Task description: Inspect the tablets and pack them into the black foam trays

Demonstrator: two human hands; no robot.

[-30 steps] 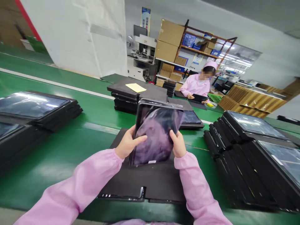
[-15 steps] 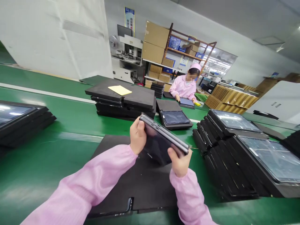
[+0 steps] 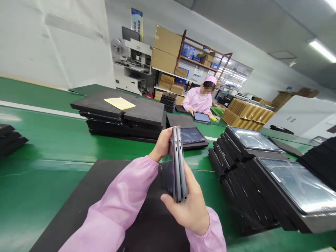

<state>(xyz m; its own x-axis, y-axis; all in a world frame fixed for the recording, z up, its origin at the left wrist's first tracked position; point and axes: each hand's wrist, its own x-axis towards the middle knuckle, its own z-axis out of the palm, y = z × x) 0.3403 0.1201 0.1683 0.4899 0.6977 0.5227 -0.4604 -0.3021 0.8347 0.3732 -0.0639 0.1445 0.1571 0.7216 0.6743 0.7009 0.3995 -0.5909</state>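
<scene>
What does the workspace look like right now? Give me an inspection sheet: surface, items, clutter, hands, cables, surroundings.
Surface: green worktop; a black slab lies on it nearest the camera.
Items: two slim tablets, held together and seen edge-on.
Clutter: yellow sheet on the black stack ahead; screen-topped stacks at right.
Hands: left hand holds the tablets' upper end; right hand cups the lower end.
Cables: nothing seen.
Surroundings: co-worker in pink with another tablet; cardboard boxes behind.

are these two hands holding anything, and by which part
Two tablets, held together on edge: the left hand grips their far end, the right hand their near end.
</scene>
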